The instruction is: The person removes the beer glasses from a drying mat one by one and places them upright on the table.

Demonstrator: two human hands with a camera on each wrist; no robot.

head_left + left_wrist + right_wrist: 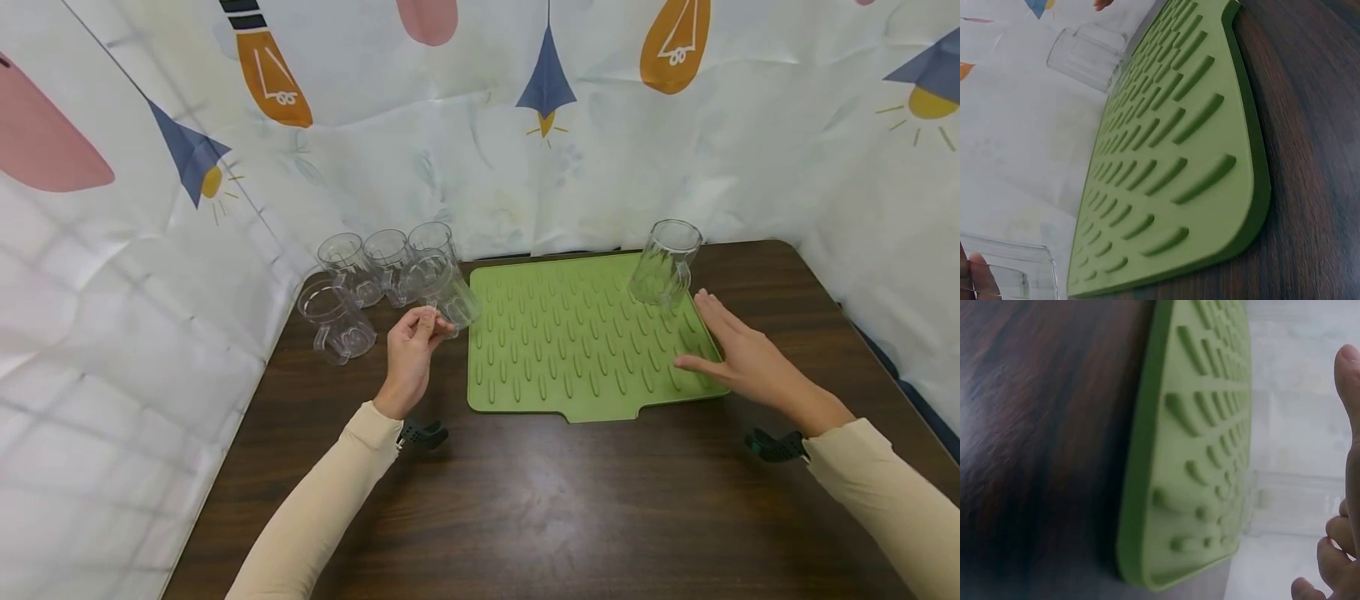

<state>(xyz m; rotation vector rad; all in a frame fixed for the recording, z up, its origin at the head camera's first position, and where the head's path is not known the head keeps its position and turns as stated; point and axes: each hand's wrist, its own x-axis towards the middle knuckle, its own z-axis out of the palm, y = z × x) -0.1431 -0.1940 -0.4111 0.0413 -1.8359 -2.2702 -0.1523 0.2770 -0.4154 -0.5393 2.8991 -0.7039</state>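
Observation:
My left hand (409, 357) pinches the handle of a clear glass mug (459, 302) beside the left edge of a green ridged mat (555, 404). In the left wrist view, part of that held mug (1035, 253) shows at the bottom left corner. Cannot tell whether its base touches the table. Another clear glass mug (660, 271) stands on the mat's back right part, handle toward the right. Near it, over the mat's right edge, my right hand (753, 367) is held with fingers extended and thumb apart, gripping nothing.
Several more clear glass mugs (347, 329) stand at the table's back left, close to one another. A patterned white curtain (480, 167) hangs behind and along the sides of the dark wooden table (525, 500). Each wrist carries a dark strap (423, 433).

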